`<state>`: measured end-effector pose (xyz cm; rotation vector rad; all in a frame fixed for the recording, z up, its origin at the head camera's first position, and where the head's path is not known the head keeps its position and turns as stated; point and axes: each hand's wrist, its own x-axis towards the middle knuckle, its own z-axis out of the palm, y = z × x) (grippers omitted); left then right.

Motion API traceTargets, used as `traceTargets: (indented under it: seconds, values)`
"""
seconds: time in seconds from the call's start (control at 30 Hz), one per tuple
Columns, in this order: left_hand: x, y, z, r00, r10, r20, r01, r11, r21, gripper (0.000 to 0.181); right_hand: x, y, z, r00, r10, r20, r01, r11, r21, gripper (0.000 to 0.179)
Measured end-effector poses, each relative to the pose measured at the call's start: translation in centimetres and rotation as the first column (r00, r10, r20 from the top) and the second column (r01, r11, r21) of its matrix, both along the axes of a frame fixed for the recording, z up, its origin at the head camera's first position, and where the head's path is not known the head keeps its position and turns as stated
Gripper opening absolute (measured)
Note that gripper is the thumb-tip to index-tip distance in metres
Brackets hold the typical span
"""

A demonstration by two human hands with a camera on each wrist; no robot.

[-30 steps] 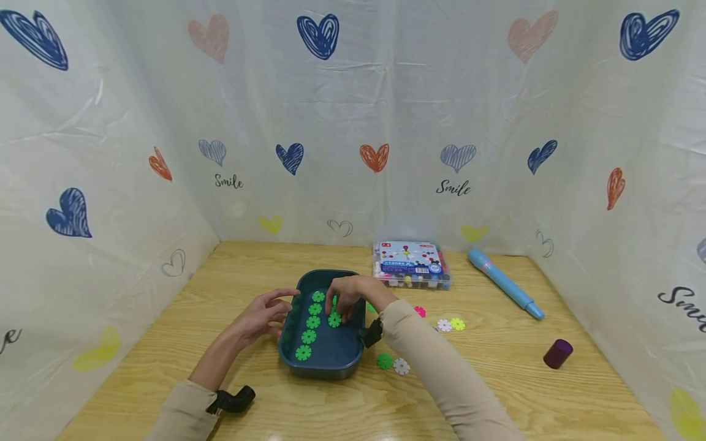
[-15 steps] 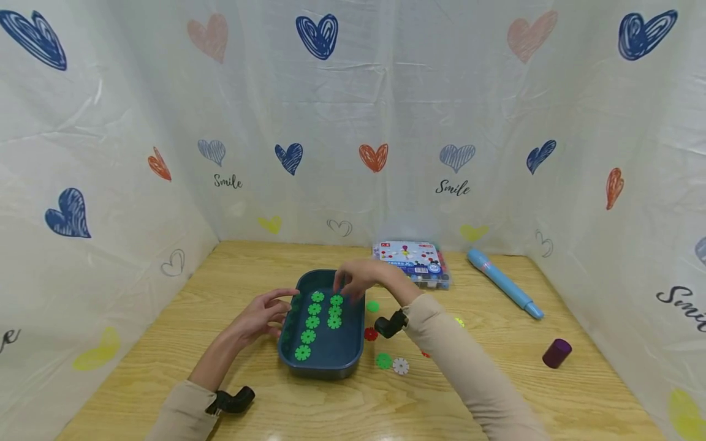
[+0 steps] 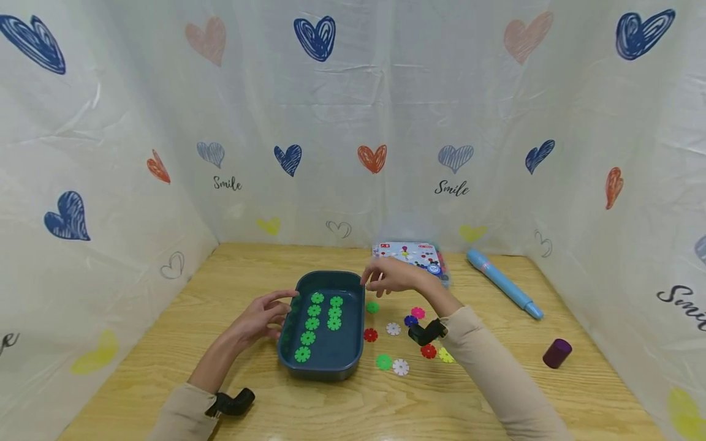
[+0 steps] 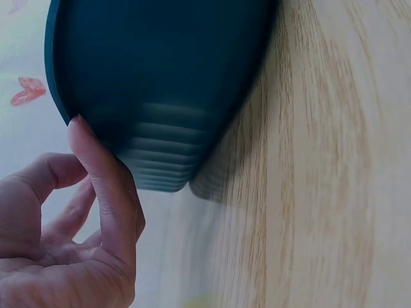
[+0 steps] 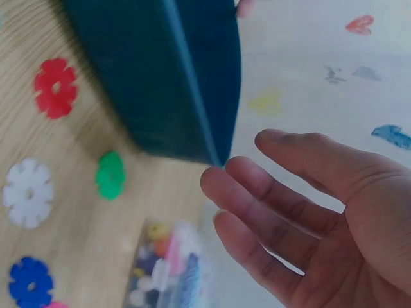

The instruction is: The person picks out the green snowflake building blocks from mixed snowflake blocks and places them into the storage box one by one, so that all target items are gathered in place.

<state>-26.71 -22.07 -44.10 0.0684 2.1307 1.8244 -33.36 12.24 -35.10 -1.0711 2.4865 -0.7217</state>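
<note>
A dark blue tray [image 3: 321,372] stands on the table with green snowflake discs [image 3: 307,337] lying in two columns on its floor. The left column has several discs, the right column 3. My left hand [image 3: 260,317] is at the tray's left side; in the left wrist view a fingertip [image 4: 78,125] touches the rim, with the other fingers loosely bent. My right hand [image 3: 393,275] hovers by the far right corner of the tray. Its fingers are spread and relaxed in the right wrist view, and nothing is between them.
Right of the tray lie loose discs: green [image 3: 383,362], white [image 3: 401,367], red [image 3: 371,335], blue [image 3: 410,321], pink [image 3: 418,313] and yellow [image 3: 446,355]. Behind my right hand is a clear box of small parts [image 3: 436,260]. A light blue pen-shaped object [image 3: 504,283] and a purple cylinder [image 3: 557,353] lie farther right.
My right hand has lifted out of the tray and moved right past its rim, uncovering the right column of green discs. My left hand has stayed at the tray's left side.
</note>
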Motion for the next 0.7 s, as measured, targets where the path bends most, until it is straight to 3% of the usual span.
traceTargets:
  seconds: [0.17, 0.43, 0.53, 0.7]
  values:
    - [-0.1, 0.0, -0.1, 1.0, 0.006, 0.001, -0.006, 1.0, -0.006, 0.045, 0.0, 1.8, -1.4, 1.0, -0.011, 0.025, 0.011, 1.0, -0.023, 0.025]
    - [-0.1, -0.1, -0.2, 1.0, -0.005, -0.006, 0.005, 1.0, 0.007, 0.046, -0.1, 4.0, -4.0, 0.992, -0.109, 0.057, 0.113, 0.992, -0.063, 0.027]
    - [-0.1, 0.0, -0.2, 1.0, -0.002, -0.007, 0.002, 1.0, 0.01, 0.047, -0.2, 4.4, -4.8, 0.989, -0.14, 0.039, 0.142, 0.988, -0.054, 0.026]
    - [0.0, 0.0, -0.2, 1.0, 0.008, -0.007, -0.008, 1.0, 0.011, 0.045, -0.5, 4.3, -6.1, 0.992, -0.124, -0.037, 0.123, 0.992, -0.037, 0.025]
